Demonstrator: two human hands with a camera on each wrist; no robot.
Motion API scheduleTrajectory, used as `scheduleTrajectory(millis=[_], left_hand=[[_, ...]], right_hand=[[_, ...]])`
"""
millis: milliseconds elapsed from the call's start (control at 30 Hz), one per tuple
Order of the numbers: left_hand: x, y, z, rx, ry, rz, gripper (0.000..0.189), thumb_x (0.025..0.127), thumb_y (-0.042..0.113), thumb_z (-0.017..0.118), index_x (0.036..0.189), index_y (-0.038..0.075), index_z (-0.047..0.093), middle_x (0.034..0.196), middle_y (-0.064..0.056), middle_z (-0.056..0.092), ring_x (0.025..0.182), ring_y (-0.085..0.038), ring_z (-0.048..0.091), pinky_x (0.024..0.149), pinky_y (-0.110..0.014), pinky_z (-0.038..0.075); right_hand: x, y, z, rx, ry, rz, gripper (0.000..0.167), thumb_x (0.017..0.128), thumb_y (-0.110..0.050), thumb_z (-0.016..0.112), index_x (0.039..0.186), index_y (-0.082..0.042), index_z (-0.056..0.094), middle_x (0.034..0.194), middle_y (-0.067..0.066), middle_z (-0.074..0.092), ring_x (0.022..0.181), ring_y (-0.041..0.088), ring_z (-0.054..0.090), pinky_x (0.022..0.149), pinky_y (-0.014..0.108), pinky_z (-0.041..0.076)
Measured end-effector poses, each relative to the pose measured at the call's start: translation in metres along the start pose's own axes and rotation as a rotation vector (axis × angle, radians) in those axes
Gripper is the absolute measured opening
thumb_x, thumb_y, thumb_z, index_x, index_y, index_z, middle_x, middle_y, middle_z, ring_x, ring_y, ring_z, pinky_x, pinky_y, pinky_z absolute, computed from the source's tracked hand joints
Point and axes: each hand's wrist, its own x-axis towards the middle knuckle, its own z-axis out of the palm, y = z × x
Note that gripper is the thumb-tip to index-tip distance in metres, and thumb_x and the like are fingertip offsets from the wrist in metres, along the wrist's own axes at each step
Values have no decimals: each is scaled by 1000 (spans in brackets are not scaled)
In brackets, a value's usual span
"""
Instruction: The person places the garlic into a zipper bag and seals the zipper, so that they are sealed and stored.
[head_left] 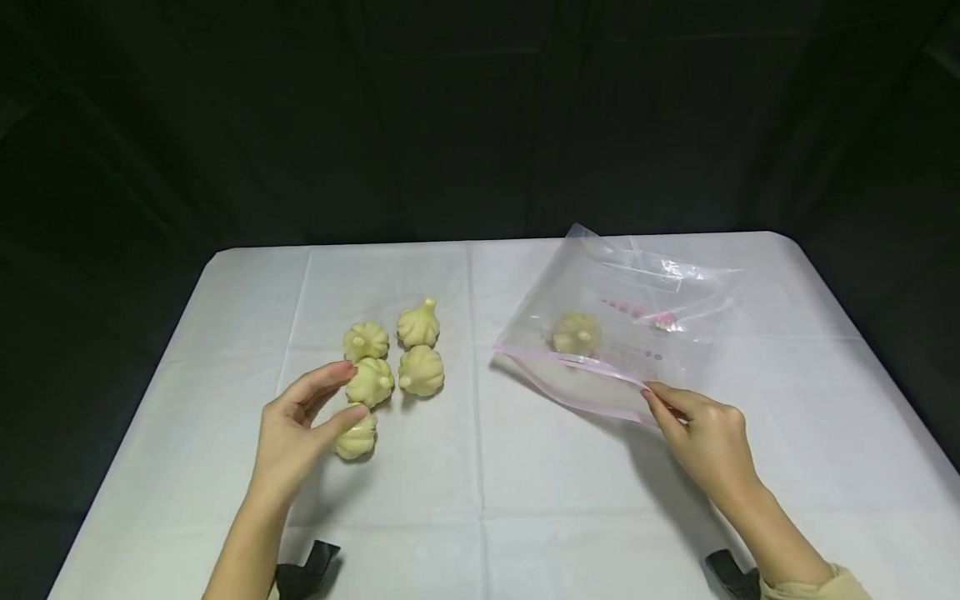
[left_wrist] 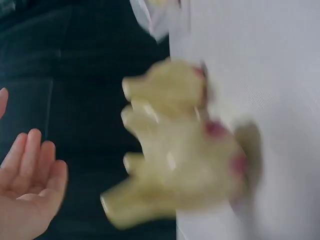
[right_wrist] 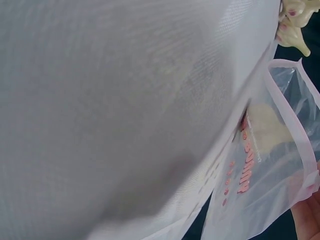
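My left hand point(head_left: 303, 421) hovers beside a group of several pale garlic bulbs point(head_left: 421, 371), thumb and fingers spread apart with nothing between them. Its thumb overlaps the nearest bulb point(head_left: 356, 437) in the head view; in the left wrist view, the hand point(left_wrist: 32, 190) is apart from the blurred garlic point(left_wrist: 175, 150). My right hand point(head_left: 701, 437) pinches the pink-edged mouth of a clear zip bag point(head_left: 682, 358), which gapes a little. One garlic bulb point(head_left: 576, 333) lies inside the bag, seen through the plastic. The right wrist view shows the bag's pink zip strip point(right_wrist: 295, 125) close to the fingers.
A white cloth point(head_left: 420, 533) with fold creases covers the table. Dark curtain point(head_left: 480, 125) hangs behind it and along both sides. Black straps point(head_left: 307, 571) show at the wrists. The bag's far corner reaches the table's back edge.
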Motion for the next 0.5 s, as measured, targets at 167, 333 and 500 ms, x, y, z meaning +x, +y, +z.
scheduleTrajectory(millis=[167,333,500], left_hand=[[-7,-14,-28,37,-8,-256,66,82,-2,75,140,-4,43,135,-7,52,125,-15,45,104,-13,34],[-9,-30,-34,60,-83,-343,76,81,1,75,146,-3,34,147,-18,39,136,-27,35,113,-22,27],[-10,-39,-32,58,-104,-331,78,80,-2,75,145,-4,33,149,-19,36,139,-32,31,117,-32,21]], right_hand=[[1,0,0,9,-6,-10,20,70,12,76,90,12,72,81,24,70,62,32,70,52,32,55],[2,-1,0,7,0,-9,19,71,12,76,90,11,72,81,23,70,63,32,70,53,31,55],[3,-2,0,-3,6,-8,19,71,11,76,89,11,72,80,23,71,62,31,70,53,31,55]])
